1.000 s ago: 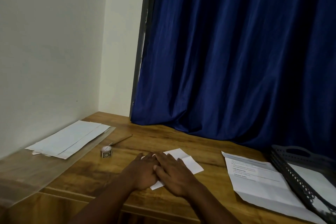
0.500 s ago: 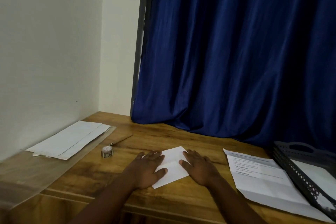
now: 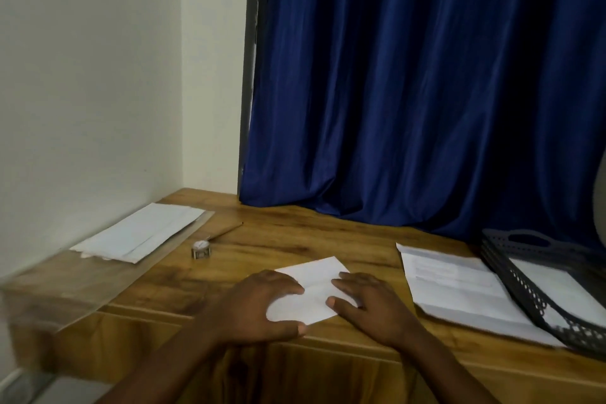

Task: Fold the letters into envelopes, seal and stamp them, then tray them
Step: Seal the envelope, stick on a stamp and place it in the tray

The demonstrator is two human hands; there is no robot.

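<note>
A folded letter [image 3: 311,292] was gripped by the curled left hand [image 3: 259,308] and pressed flat by the open right hand [image 3: 367,305]. Envelopes [image 3: 141,233] beyond the left hand were untouched. Sealing, stamping and traying were judged outstanding.

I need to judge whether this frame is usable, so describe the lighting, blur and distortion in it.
Head view: dim, even room light. The blue curtain falls into near-black folds on the right. The lower left corner is smeared by motion blur, and the envelopes look soft. Print on the unfolded letter is unreadable. Both hands, left hand and right hand, on the folded letter stay fairly sharp. The table edge bows slightly, a wide-angle effect.
</note>
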